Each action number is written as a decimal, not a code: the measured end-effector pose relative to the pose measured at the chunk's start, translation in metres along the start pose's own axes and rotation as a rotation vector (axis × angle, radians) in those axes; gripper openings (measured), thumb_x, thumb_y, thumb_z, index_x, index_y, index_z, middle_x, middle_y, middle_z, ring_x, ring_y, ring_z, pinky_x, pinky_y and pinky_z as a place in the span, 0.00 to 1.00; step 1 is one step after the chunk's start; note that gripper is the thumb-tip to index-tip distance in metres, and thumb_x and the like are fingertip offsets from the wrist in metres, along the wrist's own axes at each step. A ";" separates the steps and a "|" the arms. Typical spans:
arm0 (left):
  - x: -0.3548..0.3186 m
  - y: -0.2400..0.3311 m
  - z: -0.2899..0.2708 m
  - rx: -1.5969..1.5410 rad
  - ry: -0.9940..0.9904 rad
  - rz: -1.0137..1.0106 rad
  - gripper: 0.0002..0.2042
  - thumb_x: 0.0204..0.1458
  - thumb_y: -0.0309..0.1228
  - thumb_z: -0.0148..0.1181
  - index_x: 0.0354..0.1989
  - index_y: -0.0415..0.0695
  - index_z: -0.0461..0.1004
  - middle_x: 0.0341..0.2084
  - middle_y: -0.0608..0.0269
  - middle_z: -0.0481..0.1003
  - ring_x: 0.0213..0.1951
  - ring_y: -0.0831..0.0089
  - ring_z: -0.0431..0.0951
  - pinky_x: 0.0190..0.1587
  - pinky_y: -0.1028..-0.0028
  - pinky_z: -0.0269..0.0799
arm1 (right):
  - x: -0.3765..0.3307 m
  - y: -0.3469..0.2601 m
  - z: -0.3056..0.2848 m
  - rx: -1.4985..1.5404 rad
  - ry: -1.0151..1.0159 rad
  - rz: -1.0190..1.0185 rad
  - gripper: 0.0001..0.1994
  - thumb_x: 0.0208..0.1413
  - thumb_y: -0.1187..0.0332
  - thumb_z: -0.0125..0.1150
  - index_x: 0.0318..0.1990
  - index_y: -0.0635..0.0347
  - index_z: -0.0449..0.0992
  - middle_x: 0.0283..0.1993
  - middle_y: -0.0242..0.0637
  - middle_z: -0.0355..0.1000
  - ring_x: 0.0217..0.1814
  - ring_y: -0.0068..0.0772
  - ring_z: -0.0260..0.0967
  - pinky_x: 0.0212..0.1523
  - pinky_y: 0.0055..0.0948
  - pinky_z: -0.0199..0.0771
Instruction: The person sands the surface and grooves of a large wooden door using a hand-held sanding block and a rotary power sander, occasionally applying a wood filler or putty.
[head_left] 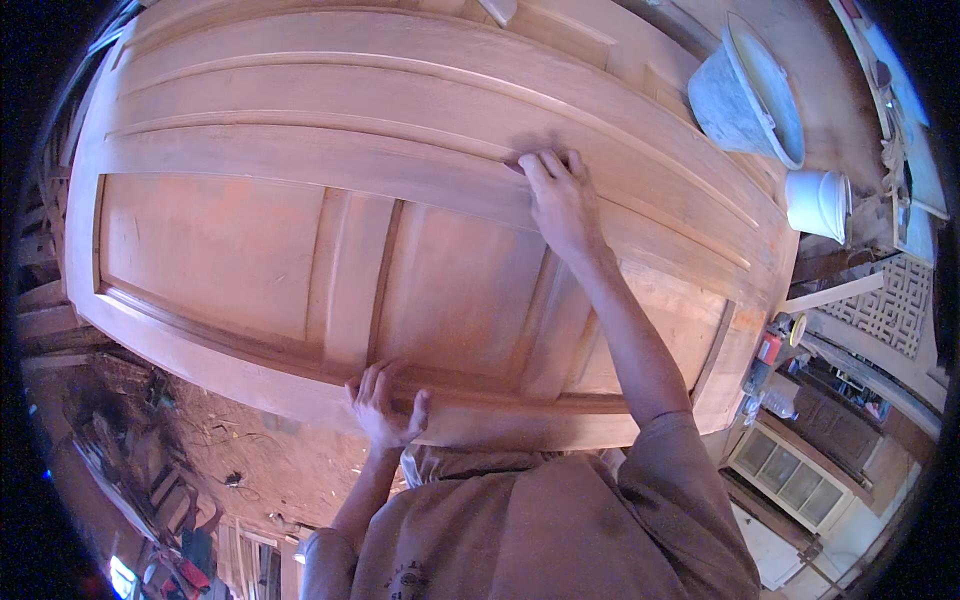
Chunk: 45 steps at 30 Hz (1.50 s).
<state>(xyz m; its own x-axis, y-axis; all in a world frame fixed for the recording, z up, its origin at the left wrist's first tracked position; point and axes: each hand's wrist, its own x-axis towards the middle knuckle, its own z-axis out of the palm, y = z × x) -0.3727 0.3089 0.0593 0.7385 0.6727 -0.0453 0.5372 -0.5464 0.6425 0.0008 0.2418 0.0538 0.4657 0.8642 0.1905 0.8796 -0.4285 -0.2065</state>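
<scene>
A large wooden panelled door (350,300) lies flat in front of me, with recessed panels along its near side and long moulded grooves on its far side. My right hand (562,195) reaches across to the grooved part. Its fingers are bent and pinched on a piece of sandpaper (514,163), whose reddish-brown edge shows at the fingertips; the rest is hidden. The sandpaper is pressed to the wood beside a groove. On the door's near edge rests my left hand (388,408), fingers loosely bent, thumb apart, holding nothing.
Beyond the door's right end stand a large grey basin (725,105) and a white bucket (817,203). A red power tool (769,347) and a clear plastic bottle (779,403) lie nearer. A framed window (790,477) leans at right. Scrap wood (170,490) lies lower left.
</scene>
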 end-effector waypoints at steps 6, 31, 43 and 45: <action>-0.008 -0.001 -0.004 -0.007 -0.051 -0.017 0.26 0.45 0.52 0.66 0.42 0.41 0.76 0.39 0.55 0.77 0.42 0.58 0.76 0.49 0.60 0.60 | -0.053 0.059 -0.033 0.000 -0.080 0.130 0.15 0.48 0.79 0.59 0.45 0.55 0.74 0.47 0.41 0.75 0.53 0.52 0.69 0.53 0.43 0.69; 0.044 -0.237 -0.161 0.260 0.369 0.037 0.23 0.60 0.49 0.49 0.46 0.40 0.75 0.52 0.51 0.74 0.60 0.48 0.68 0.66 0.46 0.51 | 0.115 -0.135 0.047 0.055 -0.303 0.145 0.12 0.57 0.70 0.52 0.48 0.53 0.73 0.62 0.38 0.69 0.66 0.53 0.61 0.68 0.49 0.59; 0.045 -0.234 -0.157 0.232 0.375 0.031 0.21 0.59 0.49 0.51 0.42 0.41 0.77 0.48 0.54 0.75 0.60 0.48 0.68 0.65 0.47 0.52 | 0.133 -0.167 0.075 0.435 0.111 0.268 0.12 0.52 0.76 0.53 0.44 0.55 0.73 0.49 0.41 0.73 0.56 0.48 0.67 0.55 0.42 0.69; 0.044 -0.234 -0.160 0.232 0.374 0.027 0.21 0.58 0.48 0.52 0.42 0.41 0.77 0.48 0.54 0.76 0.60 0.48 0.68 0.65 0.47 0.52 | 0.156 -0.192 0.081 0.069 0.124 0.001 0.11 0.53 0.76 0.51 0.44 0.55 0.73 0.49 0.41 0.73 0.57 0.48 0.67 0.55 0.42 0.70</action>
<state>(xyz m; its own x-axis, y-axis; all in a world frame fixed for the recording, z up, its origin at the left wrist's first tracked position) -0.5309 0.5462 0.0289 0.5784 0.7676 0.2763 0.6285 -0.6351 0.4490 -0.1032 0.4802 0.0458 0.4787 0.8227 0.3065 0.8724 -0.4064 -0.2717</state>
